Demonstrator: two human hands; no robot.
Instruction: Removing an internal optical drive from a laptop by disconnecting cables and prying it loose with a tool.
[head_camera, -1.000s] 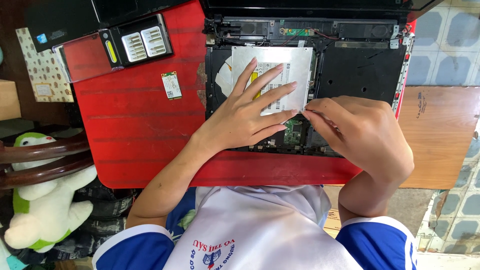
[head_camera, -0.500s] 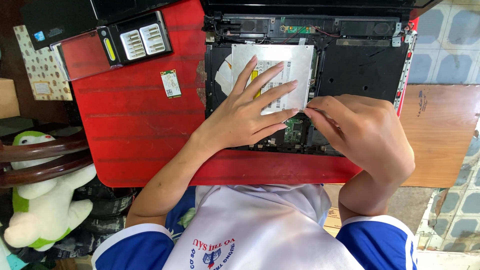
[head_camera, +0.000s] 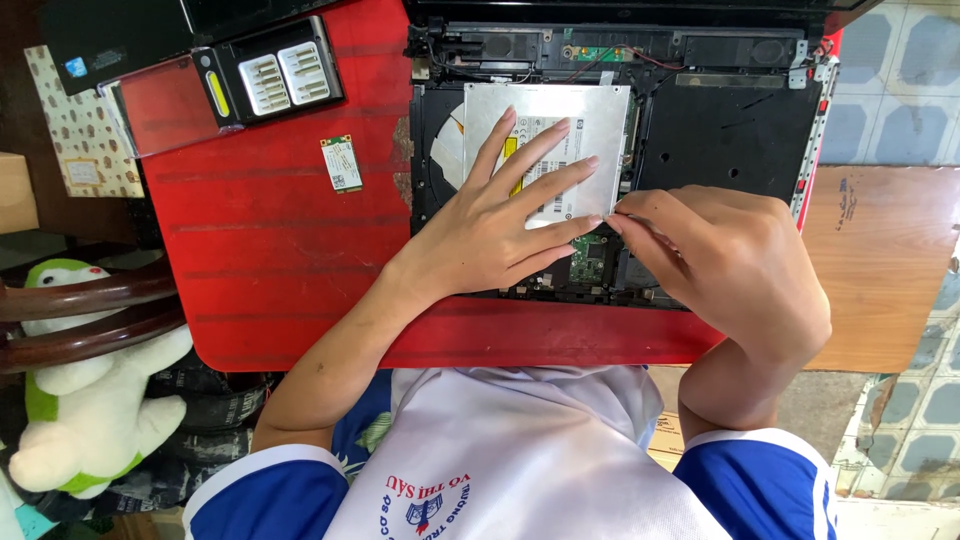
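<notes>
Far left, one white-and-green plush toy (head_camera: 75, 400) sits off the table beside two dark curved wooden chair rails (head_camera: 90, 315), well apart from the work. One red rectangular tabletop (head_camera: 270, 250) carries everything; its left half is mostly open surface, its near edge runs just under both forearms. Top left on it, one black screwdriver bit case with clear lid (head_camera: 270, 80), two rows of bits showing, next to one dark flat panel (head_camera: 120, 35) cut by the frame's top edge. One small green wireless card (head_camera: 341, 164) lies alone, apart from the case and near the laptop's left edge. One opened black laptop chassis (head_camera: 740, 130) fills the right half of the table, its right edge close to the table's right rim, bare black bay at right uncovered. Inside, one silver flat optical drive (head_camera: 585, 120) lies in the left bay, beside a strip of green circuit board (head_camera: 590, 258). Left hand (head_camera: 490, 235) rests flat, fingers (head_camera: 545, 155) spread over the drive's lower left part, pressing, not gripping. Right hand (head_camera: 725, 255) is curled, fingertips (head_camera: 625, 215) pinched together at the drive's lower right corner, touching the left hand's fingertip; whether something small is pinched there cannot be told. Right of the table, tan wooden surface (head_camera: 880, 260) and grey-blue tiled floor (head_camera: 890, 90).
</notes>
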